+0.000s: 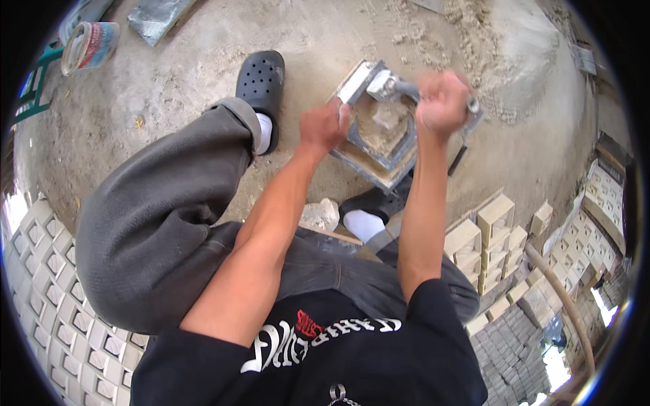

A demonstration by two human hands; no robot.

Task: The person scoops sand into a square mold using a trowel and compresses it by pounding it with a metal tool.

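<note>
A square metal mould [391, 181] with a frame inside it sits on the ground between my feet. Sandy, damp-looking material [387, 135] lies in its middle. My left hand [323, 126] is closed at the mould's left edge, gripping it there. Over the opposite side, my right hand [443, 101] is in a fist around a tool with a grey tubular handle [474, 104]. The fist is slightly blurred. A pale, crusted block-like end [383, 86] shows to its left, over the mould's far edge; whether it belongs to the tool is unclear.
Loose sand [518, 68] is heaped at the far right. Cream patterned blocks [494, 220] stand stacked at the right, near a wooden pole [565, 298]. More blocks [57, 291] fill the left rear. A bucket [101, 46] and metal sheet [159, 19] lie far left. My dark clogs [261, 81] flank the mould.
</note>
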